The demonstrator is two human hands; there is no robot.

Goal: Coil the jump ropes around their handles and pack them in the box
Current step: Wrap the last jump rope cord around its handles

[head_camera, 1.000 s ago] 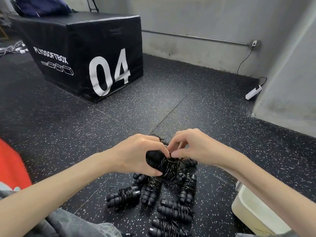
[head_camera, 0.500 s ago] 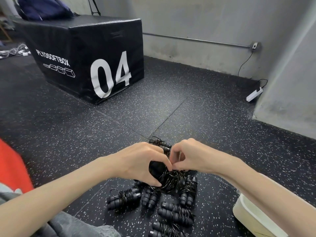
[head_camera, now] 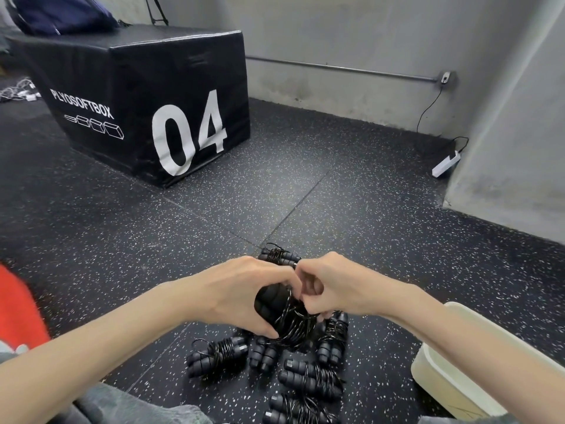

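Note:
My left hand [head_camera: 241,292] grips the black handles of a jump rope [head_camera: 281,316] held above the floor, with thin black cord wound around them. My right hand [head_camera: 333,286] pinches the cord at the top of that bundle, fingers curled against the left thumb. Below my hands several coiled jump ropes [head_camera: 312,377] lie on the speckled floor, one [head_camera: 218,353] to the left and another [head_camera: 278,257] just beyond my fingers. A cream plastic box [head_camera: 440,374] stands at the lower right, its inside hidden.
A large black plyo box [head_camera: 146,96] marked 04 stands at the far left with a dark bag [head_camera: 58,13] on top. A white power strip [head_camera: 444,163] and cable lie by the grey wall at the right. A red object [head_camera: 18,310] sits at the left edge.
Both hands have stayed together on the bundle, sinking slightly in view. The right fingers have shifted on the cord at the top of the handles.

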